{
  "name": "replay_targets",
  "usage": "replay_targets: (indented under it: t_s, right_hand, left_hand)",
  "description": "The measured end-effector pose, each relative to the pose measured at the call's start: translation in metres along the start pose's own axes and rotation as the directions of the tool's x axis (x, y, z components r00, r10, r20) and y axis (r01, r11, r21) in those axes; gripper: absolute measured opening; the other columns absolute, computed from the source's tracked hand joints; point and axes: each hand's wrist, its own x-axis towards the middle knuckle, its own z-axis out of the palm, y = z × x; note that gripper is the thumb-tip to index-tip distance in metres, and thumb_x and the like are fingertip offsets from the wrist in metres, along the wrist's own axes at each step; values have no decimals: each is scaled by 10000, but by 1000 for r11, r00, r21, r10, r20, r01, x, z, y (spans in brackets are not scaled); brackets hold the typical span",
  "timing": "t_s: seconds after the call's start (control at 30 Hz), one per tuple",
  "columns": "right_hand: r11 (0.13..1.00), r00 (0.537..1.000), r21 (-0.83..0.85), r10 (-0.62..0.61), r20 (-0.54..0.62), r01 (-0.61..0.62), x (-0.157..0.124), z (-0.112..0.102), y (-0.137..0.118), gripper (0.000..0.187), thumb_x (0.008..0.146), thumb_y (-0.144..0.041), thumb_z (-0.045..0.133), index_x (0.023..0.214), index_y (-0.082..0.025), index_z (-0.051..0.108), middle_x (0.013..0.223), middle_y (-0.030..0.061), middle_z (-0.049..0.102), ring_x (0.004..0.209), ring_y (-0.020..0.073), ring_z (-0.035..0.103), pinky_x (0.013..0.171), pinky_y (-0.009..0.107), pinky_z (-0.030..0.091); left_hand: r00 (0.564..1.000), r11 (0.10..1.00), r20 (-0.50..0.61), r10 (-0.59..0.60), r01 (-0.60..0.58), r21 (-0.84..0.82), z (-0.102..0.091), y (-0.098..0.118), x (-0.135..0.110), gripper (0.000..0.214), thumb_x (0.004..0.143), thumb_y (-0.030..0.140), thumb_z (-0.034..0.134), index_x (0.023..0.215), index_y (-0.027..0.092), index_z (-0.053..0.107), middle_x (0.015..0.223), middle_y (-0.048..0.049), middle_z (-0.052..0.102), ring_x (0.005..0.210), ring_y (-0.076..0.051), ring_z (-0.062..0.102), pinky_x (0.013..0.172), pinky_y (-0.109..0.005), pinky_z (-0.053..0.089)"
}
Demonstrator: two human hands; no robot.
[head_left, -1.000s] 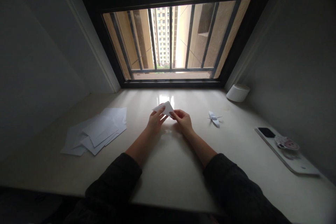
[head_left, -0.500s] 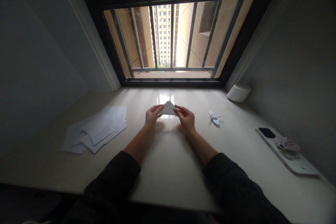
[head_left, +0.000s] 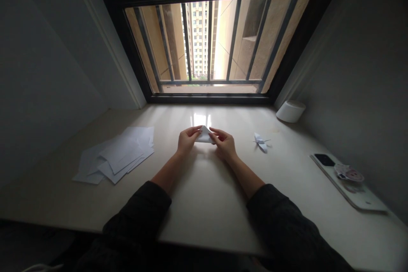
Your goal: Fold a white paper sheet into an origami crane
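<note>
Folded paper [head_left: 204,135] sits pinched between my left hand [head_left: 190,140] and right hand [head_left: 224,144], close together near the middle of the desk [head_left: 207,204]. Paper crane [head_left: 261,142] lies to the right; loose sheets [head_left: 116,155] lie toward the left.

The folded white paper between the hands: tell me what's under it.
Under the folded white paper lies the pale glossy counter. The left hand and right hand cover its sides, and its underside cannot be seen.
</note>
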Motion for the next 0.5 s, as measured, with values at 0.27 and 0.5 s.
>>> replay_targets:
  t_s: [0.27, 0.5]
  right_hand:
    - [993, 998, -109, -41, -41, 37, 1, -3, 4, 428, 711, -504, 639, 1004, -204, 721, 744, 47, 719, 503, 132, 544, 502, 283, 479]
    - [983, 992, -170, -82, -96, 65, 0, -2, 1, 384, 737, -484, 618, 1002, -226, 721, 801, 40, 727, 622, 165, 590, 606, 300, 483]
  left_hand:
    - [999, 998, 28, -41, 42, -54, 4, -1, -3, 292, 601, 250, 786, 879, 171, 739, 950, -87, 720, 970, -264, 633, 929, -382, 434]
    - [1000, 1000, 23, -10, 10, 8, 5, 0, -4, 268, 647, 256, 754, 902, 176, 739, 949, -84, 719, 943, -252, 640, 899, -363, 447]
